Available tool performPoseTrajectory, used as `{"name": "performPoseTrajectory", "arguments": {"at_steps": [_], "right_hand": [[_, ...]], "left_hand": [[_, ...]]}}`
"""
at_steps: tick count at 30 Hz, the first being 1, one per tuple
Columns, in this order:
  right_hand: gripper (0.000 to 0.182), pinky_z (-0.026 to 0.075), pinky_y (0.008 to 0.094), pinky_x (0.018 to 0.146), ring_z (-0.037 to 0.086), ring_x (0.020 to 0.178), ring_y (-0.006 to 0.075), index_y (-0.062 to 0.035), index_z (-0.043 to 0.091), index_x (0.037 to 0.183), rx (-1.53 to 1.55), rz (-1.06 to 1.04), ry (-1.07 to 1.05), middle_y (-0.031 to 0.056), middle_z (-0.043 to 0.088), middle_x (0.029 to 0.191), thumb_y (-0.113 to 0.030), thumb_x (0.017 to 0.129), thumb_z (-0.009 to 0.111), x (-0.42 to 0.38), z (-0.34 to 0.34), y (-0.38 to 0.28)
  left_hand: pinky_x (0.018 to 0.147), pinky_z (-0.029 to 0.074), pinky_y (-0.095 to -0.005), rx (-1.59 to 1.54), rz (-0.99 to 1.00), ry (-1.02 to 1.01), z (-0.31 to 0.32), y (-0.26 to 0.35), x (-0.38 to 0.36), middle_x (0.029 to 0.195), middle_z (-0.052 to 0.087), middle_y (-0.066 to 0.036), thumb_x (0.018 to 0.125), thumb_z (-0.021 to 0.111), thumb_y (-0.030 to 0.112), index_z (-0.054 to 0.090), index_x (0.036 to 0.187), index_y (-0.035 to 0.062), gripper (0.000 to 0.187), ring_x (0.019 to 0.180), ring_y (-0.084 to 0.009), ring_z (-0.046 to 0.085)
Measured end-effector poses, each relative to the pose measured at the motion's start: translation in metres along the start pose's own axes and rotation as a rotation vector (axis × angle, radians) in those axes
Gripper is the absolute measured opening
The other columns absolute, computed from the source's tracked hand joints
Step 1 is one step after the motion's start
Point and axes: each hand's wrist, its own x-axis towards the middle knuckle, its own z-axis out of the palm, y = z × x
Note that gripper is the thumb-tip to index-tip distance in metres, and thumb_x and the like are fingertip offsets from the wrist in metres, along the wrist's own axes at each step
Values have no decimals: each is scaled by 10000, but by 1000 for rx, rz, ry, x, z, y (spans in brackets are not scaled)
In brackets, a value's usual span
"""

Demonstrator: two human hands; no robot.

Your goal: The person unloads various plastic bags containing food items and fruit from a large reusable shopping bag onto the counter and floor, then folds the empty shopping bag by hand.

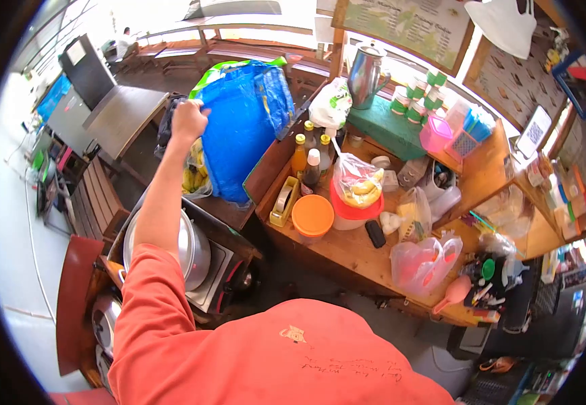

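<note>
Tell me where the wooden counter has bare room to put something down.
One bare patch of the wooden counter lies between the orange lid, the black phone and the pink plastic bag. Around the bottles and the red bowl it is crowded. The left hand grips the blue bag.

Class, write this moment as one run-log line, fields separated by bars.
left hand: gripping top edge of blue bag | right hand: not in view | bananas under bag | orange lid on wooden counter
</note>
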Motion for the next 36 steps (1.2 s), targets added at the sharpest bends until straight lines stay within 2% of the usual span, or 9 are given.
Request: {"name": "performPoseTrajectory", "arguments": {"at_steps": [11, 15, 17, 21, 22, 24, 28, 30, 36], "right_hand": [[607, 509, 402, 1013, 607, 1269, 319, 6, 636, 1343, -49, 127, -91, 166, 623, 1403, -410, 904, 685, 0, 17, 39], [586, 522, 415, 986, 642, 1225, 348, -21, 655, 1319, -396, -180, -21, 189, 675, 1317, -404, 878, 703, -18, 16, -12], [544, 513, 422, 1014, 646, 1218, 347, -46, 677, 1293, -376, -335, -11, 192, 692, 1281, -382, 867, 706, -109, 1, -81], [543, 499, 418, 1039, 632, 1243, 328, -19, 651, 1308, -580, -529, -9, 195, 660, 1336, -376, 900, 677, -70, -19, -75], [555, 491, 415, 1051, 620, 1260, 324, -10, 635, 1322, -543, -587, -41, 195, 645, 1360, -384, 914, 666, -87, -23, -91], [574, 479, 410, 1066, 605, 1278, 322, -6, 614, 1343, -584, -675, -94, 193, 634, 1375, -393, 923, 664, -130, -27, -117], [564, 460, 403, 1088, 588, 1298, 317, -11, 580, 1377, -569, -1014, -325, 188, 633, 1371, -385, 962, 657, -238, -9, -165], [552, 463, 402, 1082, 594, 1287, 320, -7, 571, 1379, -522, -1174, -424, 195, 631, 1367, -366, 970, 662, -301, 8, -182], [669, 453, 422, 1083, 566, 1304, 366, 28, 506, 1414, -346, -1386, -764, 240, 587, 1401, -467, 984, 638, -433, 31, -171]], "left_hand": [[885, 554, -442, 159, 153, 220, -174, 15, 93, 1015, 726, -271, 819, 792, 296, 756, 1082, -22, 414, 949, -400, 723], [893, 556, -470, 295, 120, 364, -273, 31, 69, 1039, 734, -246, 866, 757, 371, 739, 1166, 38, 449, 998, -403, 716], [899, 555, -476, 360, 87, 413, -324, 37, 47, 1047, 735, -241, 877, 744, 393, 731, 1188, 49, 464, 1012, -404, 713], [949, 534, -493, 465, -51, 583, -421, 58, -12, 1124, 722, -232, 899, 647, 545, 723, 1226, 84, 571, 1096, -412, 685], [777, 595, -490, 496, 81, 719, -438, 46, -17, 1024, 735, -267, 889, 666, 472, 708, 1196, -9, 572, 925, -402, 741], [1178, 271, -511, -43, -177, 659, -464, 141, -93, 858, 677, -271, 898, 696, 148, 590, 765, -162, 354, 1181, -375, 616], [1196, 235, -566, 64, -182, 697, -506, 145, -127, 938, 716, -289, 889, 710, 183, 628, 886, -241, 432, 1266, -427, 588], [696, 576, -452, 518, 123, 946, -512, 139, -137, 814, 698, -298, 704, 733, 194, 718, 817, -88, 304, 710, -382, 717], [679, 573, -500, 340, 63, 598, -517, 186, -177, 777, 683, -316, 644, 708, 146, 707, 759, -100, 272, 712, -442, 706]]}}
